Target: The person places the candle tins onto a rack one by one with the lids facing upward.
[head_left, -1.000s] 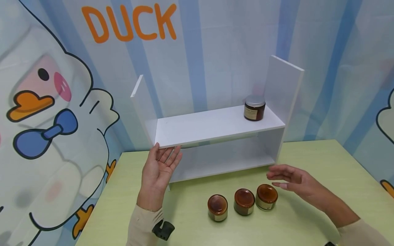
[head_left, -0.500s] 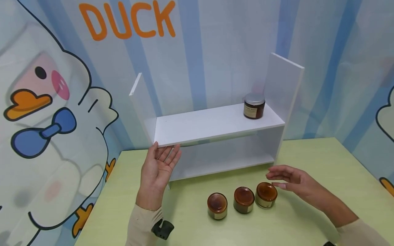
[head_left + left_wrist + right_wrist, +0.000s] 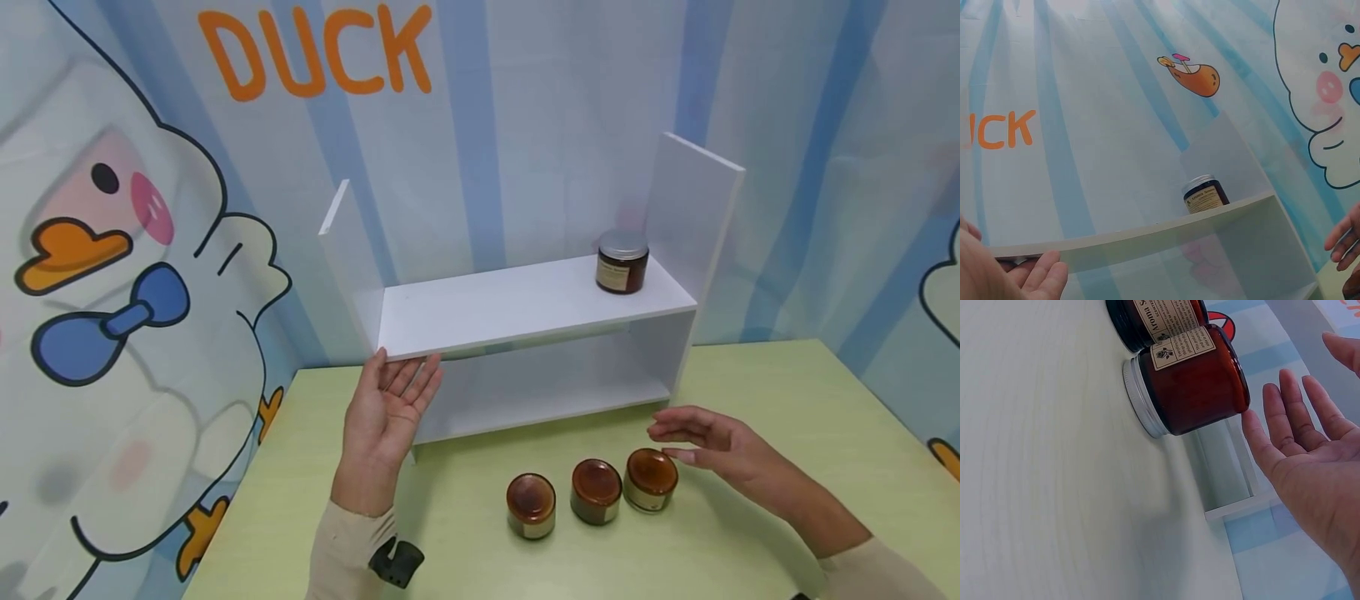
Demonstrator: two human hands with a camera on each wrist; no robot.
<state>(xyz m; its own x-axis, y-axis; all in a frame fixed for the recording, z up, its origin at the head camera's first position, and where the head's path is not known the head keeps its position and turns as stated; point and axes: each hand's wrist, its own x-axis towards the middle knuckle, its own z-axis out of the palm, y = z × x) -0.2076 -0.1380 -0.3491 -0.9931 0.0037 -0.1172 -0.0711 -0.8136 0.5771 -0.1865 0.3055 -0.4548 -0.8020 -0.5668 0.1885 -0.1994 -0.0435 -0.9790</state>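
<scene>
My left hand is palm up at the left front corner of the white shelf unit, fingers nearly straight. Its thumb touches the upper board's edge and its fingers lie at or under that edge. My right hand hovers with loosely bent fingers by the right amber jar; whether the thumb touches it I cannot tell. That jar stands upside down, silver lid on the table. Beside it are a middle jar and a left jar, bases up. Another labelled jar stands upright on the upper board.
The shelf unit stands at the back of the pale green table, with upright side panels rising above the upper board. A striped blue curtain with a duck print hangs behind and at the sides.
</scene>
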